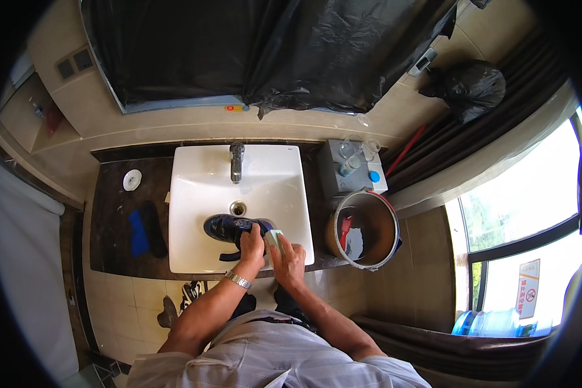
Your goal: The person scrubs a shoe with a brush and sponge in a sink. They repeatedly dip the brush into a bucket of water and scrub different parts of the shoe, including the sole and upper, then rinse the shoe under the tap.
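A black, glossy shoe (221, 227) is held low over the front half of a white washbasin (194, 194), its rounded toe towards the left. My left hand (252, 247) grips it around the middle; the fingers hide part of its upper. A dark strap or flap (230, 257) hangs at its near side. In my right hand (288, 259) is a pale green block (274, 238), a brush or sponge, pressed to or just beside the shoe's right end. Whether it touches cannot be told. Behind the shoe lies the metal drain (238, 208), below a chrome faucet (236, 165).
On the dark countertop's left stand a white dish (132, 180), a blue cloth-like piece (138, 233) and a black insole-shaped piece (153, 230). At right, a bucket (333, 228) holds a red-handled tool (345, 232). Glass cups (350, 166) top a grey box (332, 167). Shoes (190, 293) stand on the floor.
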Tool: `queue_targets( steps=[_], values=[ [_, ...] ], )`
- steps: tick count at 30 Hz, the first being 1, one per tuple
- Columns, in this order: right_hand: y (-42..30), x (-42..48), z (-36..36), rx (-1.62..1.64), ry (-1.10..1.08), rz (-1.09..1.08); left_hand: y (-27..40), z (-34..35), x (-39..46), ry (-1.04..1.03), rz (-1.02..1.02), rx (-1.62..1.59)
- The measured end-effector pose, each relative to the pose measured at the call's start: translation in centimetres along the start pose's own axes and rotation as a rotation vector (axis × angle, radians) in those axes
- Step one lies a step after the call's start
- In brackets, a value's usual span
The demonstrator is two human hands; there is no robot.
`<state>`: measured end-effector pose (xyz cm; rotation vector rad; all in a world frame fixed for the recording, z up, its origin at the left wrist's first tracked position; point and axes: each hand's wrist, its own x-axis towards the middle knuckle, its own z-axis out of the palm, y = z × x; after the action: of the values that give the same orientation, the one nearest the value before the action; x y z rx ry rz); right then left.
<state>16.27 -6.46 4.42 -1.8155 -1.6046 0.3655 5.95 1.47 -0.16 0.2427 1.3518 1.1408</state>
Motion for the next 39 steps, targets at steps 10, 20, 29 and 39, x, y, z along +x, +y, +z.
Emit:
queue_targets(
  steps=[10, 20, 29, 39],
  values=[
    [-0.2, 1.1, 2.3, -0.015, 0.073, -0.061, 1.5, -0.5, -0.8, -0.029, -0.058, -0.202],
    [3.5, 10.7, 5.3, -0.072, 0.055, 0.176, 1.5, 0.3, -1.7, -0.077, -0.134, -0.217],
    [-0.4, 5.6, 3.4, -0.074, 0.077, -0.063, 1.9, -0.9, -2.2, -0.155, -0.120, -0.179],
    [-0.2, 10.3, 1.2, 0.100, 0.001, -0.148, -0.9, -4.2, -0.2, -0.178, -0.169, -0.469]
  ],
)
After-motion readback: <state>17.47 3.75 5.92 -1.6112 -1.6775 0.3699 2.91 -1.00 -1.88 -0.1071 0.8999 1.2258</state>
